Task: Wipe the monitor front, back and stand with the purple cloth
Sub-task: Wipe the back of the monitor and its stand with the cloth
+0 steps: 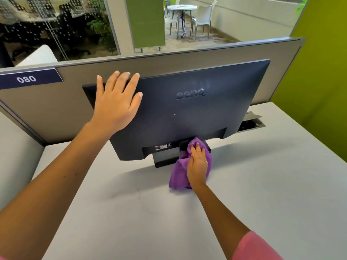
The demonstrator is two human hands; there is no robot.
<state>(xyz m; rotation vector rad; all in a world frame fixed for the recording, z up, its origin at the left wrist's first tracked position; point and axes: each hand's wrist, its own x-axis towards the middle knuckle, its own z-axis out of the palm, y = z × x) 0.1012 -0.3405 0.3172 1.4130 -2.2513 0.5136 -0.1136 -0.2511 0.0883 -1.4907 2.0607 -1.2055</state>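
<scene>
Head view: one dark flat monitor [187, 109]; left hand [116, 106] flat at ten o'clock, right hand [198, 166] presses one purple cloth [178, 175] on one stand [165, 160].

Right hand [198, 164] with purple cloth [179, 173] against monitor [187, 109] stand [165, 159]

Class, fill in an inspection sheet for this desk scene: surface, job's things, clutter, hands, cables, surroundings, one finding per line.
Surface: pale grey desk top, bare around the monitor.
Job's things: dark flat-panel monitor, back facing the camera; crumpled purple cloth at its dark stand.
Clutter: nothing seen.
Hands: left hand flat on the monitor's upper back; right hand presses the cloth against the stand.
Cables: nothing seen; open metal cable hatch behind the monitor.
Surroundings: grey partition with label 080, green wall, white table and chairs beyond.
</scene>
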